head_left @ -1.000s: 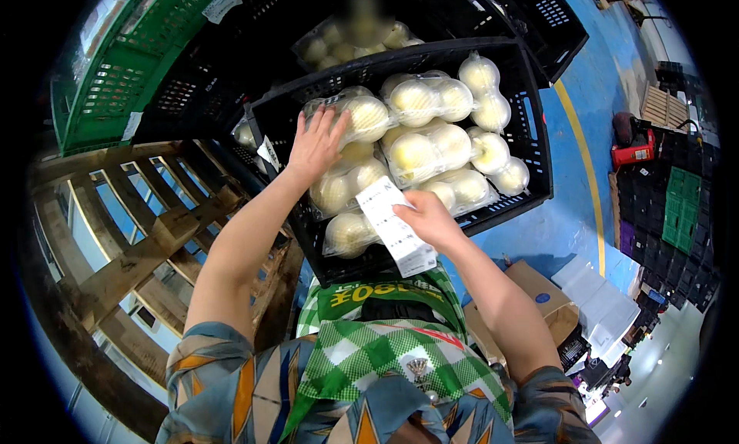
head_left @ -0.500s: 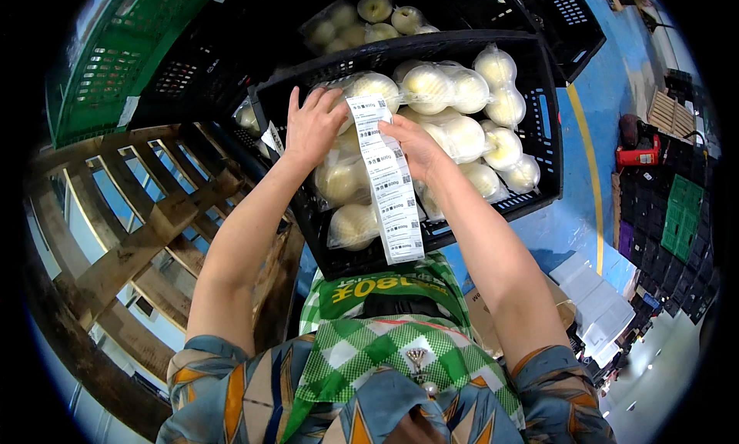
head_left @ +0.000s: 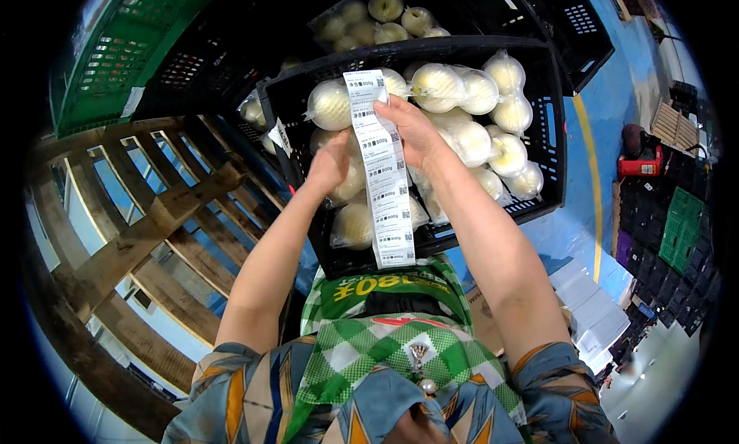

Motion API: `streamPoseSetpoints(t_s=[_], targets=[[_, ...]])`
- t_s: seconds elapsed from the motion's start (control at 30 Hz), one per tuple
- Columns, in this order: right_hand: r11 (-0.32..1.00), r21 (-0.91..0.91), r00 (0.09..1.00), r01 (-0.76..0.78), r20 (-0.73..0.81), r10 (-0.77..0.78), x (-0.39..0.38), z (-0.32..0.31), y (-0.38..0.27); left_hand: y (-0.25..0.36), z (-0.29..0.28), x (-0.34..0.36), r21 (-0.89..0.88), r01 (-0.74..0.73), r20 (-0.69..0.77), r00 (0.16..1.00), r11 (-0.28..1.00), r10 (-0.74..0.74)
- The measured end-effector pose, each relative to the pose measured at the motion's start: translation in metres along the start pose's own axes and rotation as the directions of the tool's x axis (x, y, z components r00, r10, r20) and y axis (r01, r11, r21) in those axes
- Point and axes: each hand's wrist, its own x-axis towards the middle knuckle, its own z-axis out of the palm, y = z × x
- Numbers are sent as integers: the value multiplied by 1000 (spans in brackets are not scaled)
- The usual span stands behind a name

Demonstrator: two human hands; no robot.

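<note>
A long white strip of printed labels (head_left: 385, 190) hangs over the near half of a black plastic crate (head_left: 551, 184). My right hand (head_left: 414, 132) grips the strip near its upper end, thumb on the face and the other fingers largely hidden. At the strip's left edge, my left hand (head_left: 329, 167) is closed on it with curled fingers, their tips partly hidden. Pale round fruits (head_left: 437, 88) in foam nets and clear bags fill the crate, several of them beneath and around both hands. One bagged fruit (head_left: 331, 105) lies just beyond my left hand.
Beyond the crate stands another black crate holding more bagged fruits (head_left: 385, 9). A green crate (head_left: 96, 82) is at the upper left, above a wooden pallet (head_left: 154, 213). On the right are a blue floor with a yellow line (head_left: 591, 167) and stacked dark crates (head_left: 654, 236).
My left hand has drawn back from the bagged fruit toward me, its spread fingers now curled at the strip's edge. My right hand keeps its grip; the strip's lower end has swung slightly left.
</note>
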Motion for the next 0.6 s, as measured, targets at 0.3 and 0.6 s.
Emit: streamPoseSetpoints(t_s=[0.3, 0.6], targets=[[830, -415, 895, -373, -397, 203, -47, -12, 50, 40, -39, 17, 292, 166, 153, 964, 942, -217], [892, -367, 899, -264, -428, 90, 11, -41, 112, 46, -41, 18, 230, 194, 179, 955, 954, -237]])
